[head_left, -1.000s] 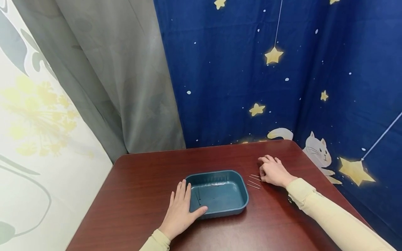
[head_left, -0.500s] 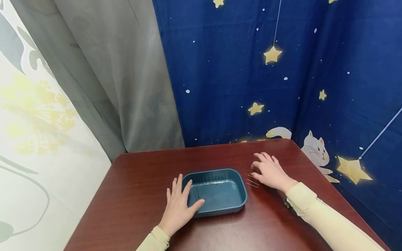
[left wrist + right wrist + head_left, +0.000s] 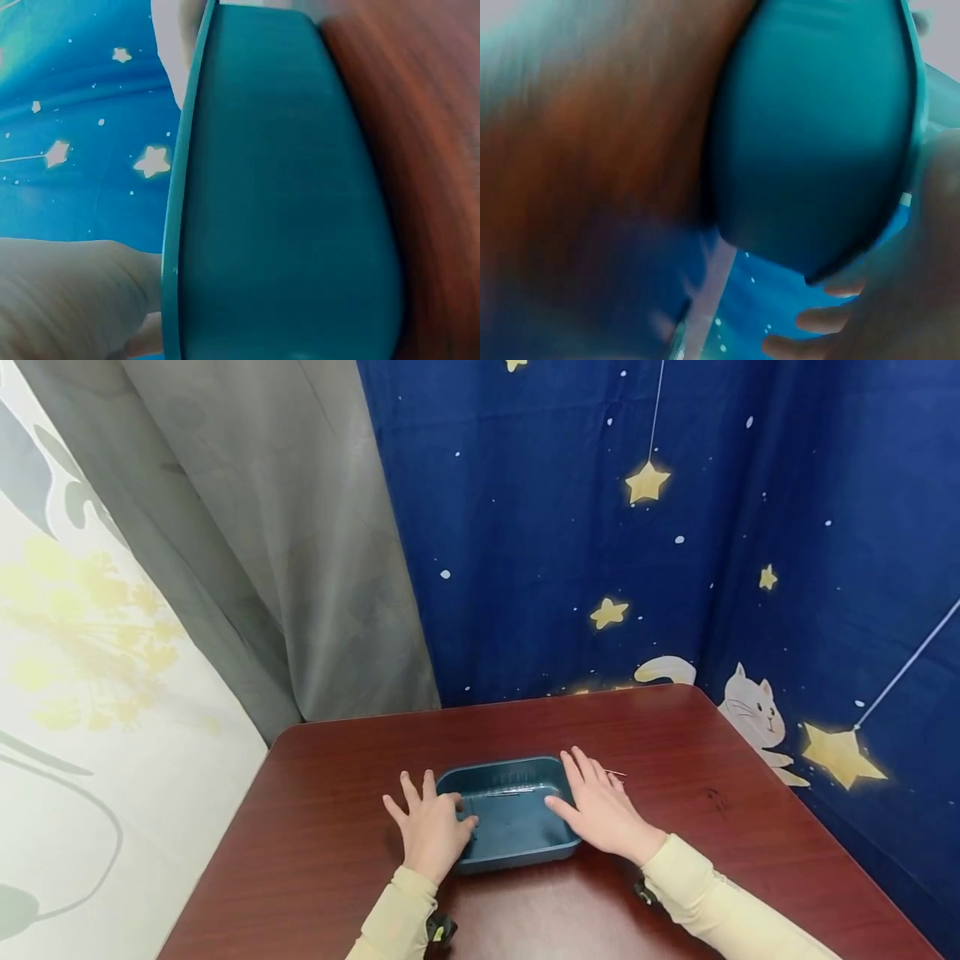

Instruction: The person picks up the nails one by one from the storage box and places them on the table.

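Note:
A dark teal plastic basin [image 3: 517, 852] sits on the table, with a few thin needle-like rods [image 3: 512, 792] along its far inner side. Another dark rod [image 3: 473, 833] lies inside near its left end. My left hand [image 3: 431, 835] is over that left end, thumb and bent index finger reaching inside with their tips apart, the other fingers spread outside the rim. On the right end my right hand [image 3: 603, 810] lies over the rim, fingers stretched forward and thumb over the inside. A thin rod [image 3: 616, 772] shows on the table just beyond its fingers.
The dark red table [image 3: 337, 793] extends around the basin. A blue star-patterned curtain [image 3: 540, 527] and a grey curtain [image 3: 352, 568] hang behind it. At the left is a white patterned curtain [image 3: 90, 710].
My right hand has moved left from the loose rods on the table to the basin's right rim. My left index finger and thumb have drawn closer together over the basin's left end.

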Demonstrator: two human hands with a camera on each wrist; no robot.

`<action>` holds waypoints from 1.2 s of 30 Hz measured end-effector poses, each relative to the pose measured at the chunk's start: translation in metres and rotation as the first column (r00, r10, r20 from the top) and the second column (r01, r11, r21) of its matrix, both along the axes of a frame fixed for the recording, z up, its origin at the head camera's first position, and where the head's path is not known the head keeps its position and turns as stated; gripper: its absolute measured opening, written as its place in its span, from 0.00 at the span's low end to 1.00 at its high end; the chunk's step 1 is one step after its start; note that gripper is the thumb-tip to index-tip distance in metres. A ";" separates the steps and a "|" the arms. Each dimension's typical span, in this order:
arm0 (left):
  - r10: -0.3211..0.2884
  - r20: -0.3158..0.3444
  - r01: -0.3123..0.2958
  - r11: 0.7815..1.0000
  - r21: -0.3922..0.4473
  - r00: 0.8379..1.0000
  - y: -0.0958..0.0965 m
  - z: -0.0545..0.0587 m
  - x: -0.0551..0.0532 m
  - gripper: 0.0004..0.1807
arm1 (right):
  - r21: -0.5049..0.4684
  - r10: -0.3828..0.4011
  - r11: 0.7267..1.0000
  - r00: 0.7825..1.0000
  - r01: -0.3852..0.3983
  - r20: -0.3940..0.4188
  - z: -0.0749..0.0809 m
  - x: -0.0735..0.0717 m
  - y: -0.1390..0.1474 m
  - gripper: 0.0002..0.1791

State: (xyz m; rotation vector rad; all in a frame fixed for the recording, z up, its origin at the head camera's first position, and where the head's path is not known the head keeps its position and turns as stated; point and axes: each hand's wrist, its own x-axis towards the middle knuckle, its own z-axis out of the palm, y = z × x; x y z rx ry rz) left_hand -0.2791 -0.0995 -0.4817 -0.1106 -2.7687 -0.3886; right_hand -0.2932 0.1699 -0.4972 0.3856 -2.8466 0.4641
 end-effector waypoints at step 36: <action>0.058 0.062 -0.048 0.988 -0.149 0.996 0.005 -0.010 -0.006 0.12 | -0.033 -0.119 0.992 0.992 0.121 0.050 -0.014 0.006 -0.015 0.53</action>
